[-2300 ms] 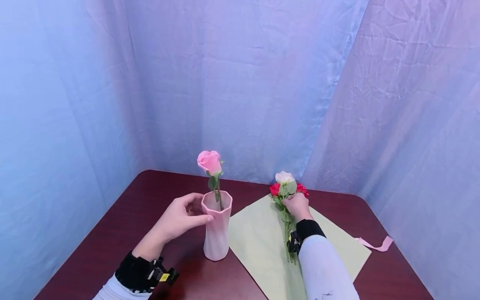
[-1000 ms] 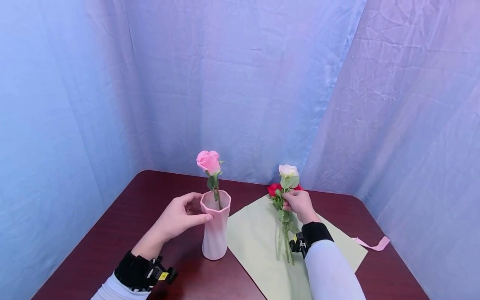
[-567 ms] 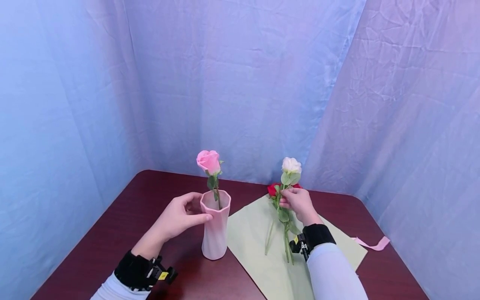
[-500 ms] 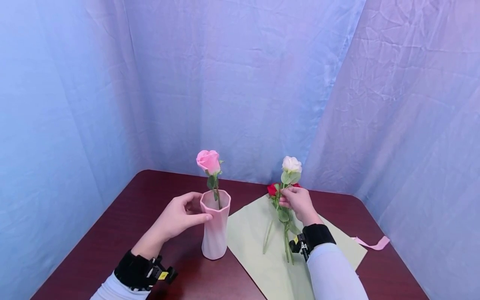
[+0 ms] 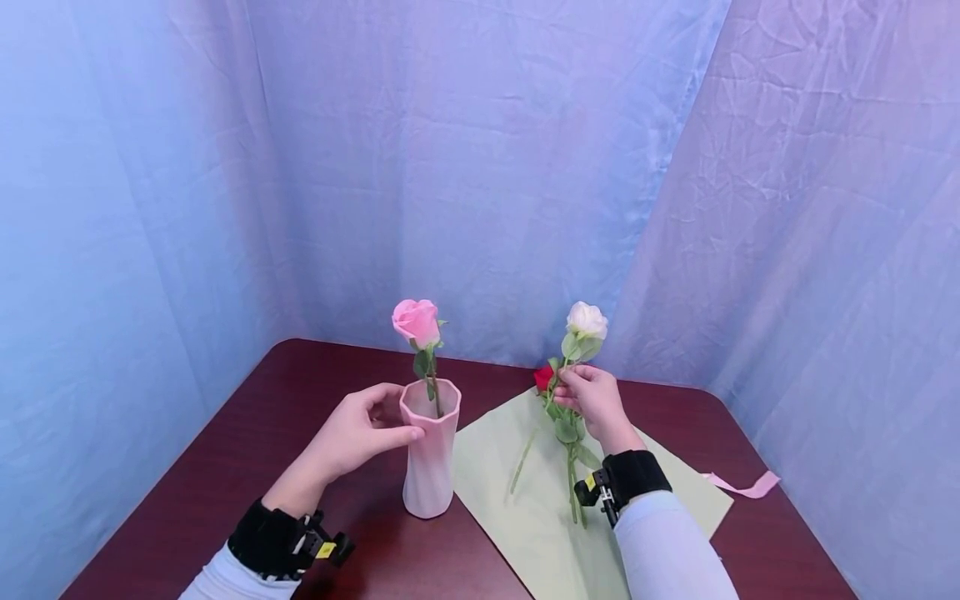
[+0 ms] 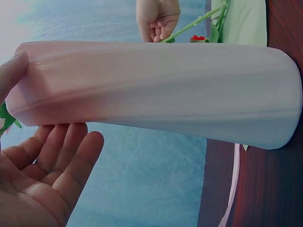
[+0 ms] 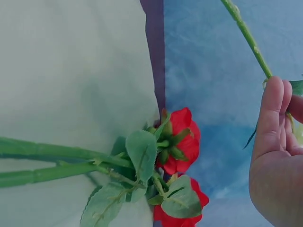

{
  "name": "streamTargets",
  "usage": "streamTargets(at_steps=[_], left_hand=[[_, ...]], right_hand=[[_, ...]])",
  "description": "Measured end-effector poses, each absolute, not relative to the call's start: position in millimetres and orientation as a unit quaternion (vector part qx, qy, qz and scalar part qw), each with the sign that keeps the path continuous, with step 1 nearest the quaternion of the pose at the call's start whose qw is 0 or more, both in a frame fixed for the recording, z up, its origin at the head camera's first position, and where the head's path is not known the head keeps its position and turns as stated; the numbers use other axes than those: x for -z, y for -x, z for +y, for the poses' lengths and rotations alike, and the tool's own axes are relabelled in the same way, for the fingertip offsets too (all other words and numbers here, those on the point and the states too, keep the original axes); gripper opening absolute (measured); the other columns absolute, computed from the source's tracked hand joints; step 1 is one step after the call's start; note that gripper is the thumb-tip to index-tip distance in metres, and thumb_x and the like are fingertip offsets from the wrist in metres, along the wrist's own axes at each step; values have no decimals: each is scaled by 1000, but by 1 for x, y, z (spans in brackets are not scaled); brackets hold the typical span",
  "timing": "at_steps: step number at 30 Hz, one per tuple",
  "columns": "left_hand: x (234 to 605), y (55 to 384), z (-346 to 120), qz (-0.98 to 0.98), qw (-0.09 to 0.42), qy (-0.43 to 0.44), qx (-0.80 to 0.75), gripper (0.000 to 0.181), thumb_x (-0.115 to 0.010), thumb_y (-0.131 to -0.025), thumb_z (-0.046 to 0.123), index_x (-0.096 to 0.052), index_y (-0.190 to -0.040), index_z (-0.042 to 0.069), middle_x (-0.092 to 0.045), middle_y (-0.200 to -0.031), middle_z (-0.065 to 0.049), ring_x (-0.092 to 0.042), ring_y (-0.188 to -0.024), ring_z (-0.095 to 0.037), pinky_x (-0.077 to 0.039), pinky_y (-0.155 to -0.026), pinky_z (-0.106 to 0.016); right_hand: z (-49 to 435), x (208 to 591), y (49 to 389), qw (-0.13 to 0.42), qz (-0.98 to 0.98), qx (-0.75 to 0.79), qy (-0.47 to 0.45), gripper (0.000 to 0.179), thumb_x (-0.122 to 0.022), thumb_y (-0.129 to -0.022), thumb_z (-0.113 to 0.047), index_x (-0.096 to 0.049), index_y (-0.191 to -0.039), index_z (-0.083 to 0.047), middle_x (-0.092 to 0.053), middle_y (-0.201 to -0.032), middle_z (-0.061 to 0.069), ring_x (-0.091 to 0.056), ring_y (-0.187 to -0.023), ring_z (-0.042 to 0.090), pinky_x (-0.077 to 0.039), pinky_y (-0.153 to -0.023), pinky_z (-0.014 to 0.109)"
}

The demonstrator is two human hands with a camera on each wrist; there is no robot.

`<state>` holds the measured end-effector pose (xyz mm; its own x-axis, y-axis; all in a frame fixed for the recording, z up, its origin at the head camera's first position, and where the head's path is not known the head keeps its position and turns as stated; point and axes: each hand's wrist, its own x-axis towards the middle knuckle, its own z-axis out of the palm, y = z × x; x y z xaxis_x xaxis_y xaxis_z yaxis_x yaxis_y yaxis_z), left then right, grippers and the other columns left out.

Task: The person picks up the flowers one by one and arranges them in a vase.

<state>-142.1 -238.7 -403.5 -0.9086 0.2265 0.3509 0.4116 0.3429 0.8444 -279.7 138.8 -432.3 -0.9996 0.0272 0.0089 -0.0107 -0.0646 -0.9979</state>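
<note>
A pink-to-white twisted vase stands upright on the table, a pink rose rising from its mouth. My left hand holds it near the rim, thumb in front and fingers round the far side; the left wrist view shows those fingertips against the vase wall. To the right, my right hand pinches the stem of a white rose just below its leaves. That stem slants down left over the paper. Two red roses lie below the hand, partly hidden by it in the head view.
A pale green wrapping sheet lies under the red roses' stems, right of the vase. Past its right corner is a pink ribbon. The dark red table backs onto blue-lilac curtains.
My right hand has picked the white rose out from among the red ones and raised it, its stem end swinging left. My left hand and the vase stay in place.
</note>
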Motion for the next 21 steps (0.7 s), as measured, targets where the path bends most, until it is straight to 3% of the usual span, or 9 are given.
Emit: streamTargets(at_steps=[7,14,21], left_hand=[[403,142,-238,-815,85,197,539,56,-89,-80,28,-66,-126,6,-70,-106,-7,-68,-91,-21,-58,-76,-34],[403,143,-237,-817,85,194,537,57,-89,-80,28,-66,-126,6,-70,-107,-7,-68,-91,-21,-58,-76,-34],[403,142,-237,-816,85,194,538,57,-89,-80,28,-66,-127,6,-70,-107,-7,-68,-91,-21,-58,-76,-34]], right_hand=[[138,425,275,26,-662,-749,9,23,-66,-101,-14,-62,-111,6,-64,-84,8,-68,-70,16,-60,-70,30],[137,422,271,39,-620,-783,2,17,-64,-102,-12,-57,-103,4,-62,-85,8,-69,-71,18,-60,-71,32],[139,419,268,36,-591,-806,4,17,-62,-103,-12,-56,-108,3,-64,-84,7,-70,-75,18,-60,-73,31]])
